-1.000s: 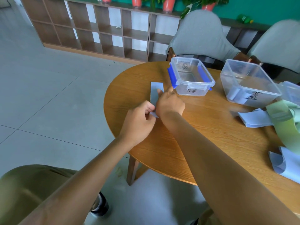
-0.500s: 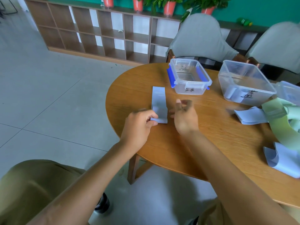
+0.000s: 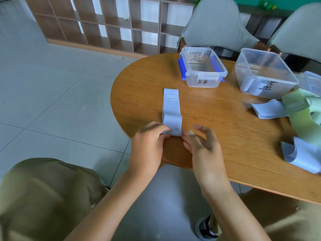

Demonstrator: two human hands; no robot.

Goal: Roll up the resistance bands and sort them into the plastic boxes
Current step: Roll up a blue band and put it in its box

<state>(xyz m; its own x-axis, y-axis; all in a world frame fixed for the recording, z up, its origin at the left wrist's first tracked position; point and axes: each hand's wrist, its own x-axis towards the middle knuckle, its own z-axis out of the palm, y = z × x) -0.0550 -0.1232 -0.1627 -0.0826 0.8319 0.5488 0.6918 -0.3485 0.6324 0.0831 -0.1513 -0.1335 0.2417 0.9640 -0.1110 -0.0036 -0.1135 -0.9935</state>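
Note:
A pale blue resistance band [image 3: 171, 108] lies flat on the round wooden table [image 3: 217, 133], stretched away from me. My left hand [image 3: 147, 145] pinches the band's near end at the table edge. Just to the right, my right hand [image 3: 201, 145] hovers with fingers apart and touches nothing. Two clear plastic boxes stand behind: one with blue clips [image 3: 201, 66], and a larger one [image 3: 264, 73] with a rolled pale band inside. More bands lie at the right: a pale blue one [image 3: 267, 110], a green one [image 3: 298, 115] and another pale blue one [image 3: 302, 157].
A third clear box [image 3: 312, 80] shows at the right edge. Two grey chairs [image 3: 217, 25] stand behind the table. A wooden shelf unit [image 3: 97, 23] lines the far wall. Grey tiled floor lies to the left. My knees are under the table edge.
My right hand lifted off the band and drew back towards me, opening. My left hand kept its hold on the near end, and the band now lies stretched out in full view.

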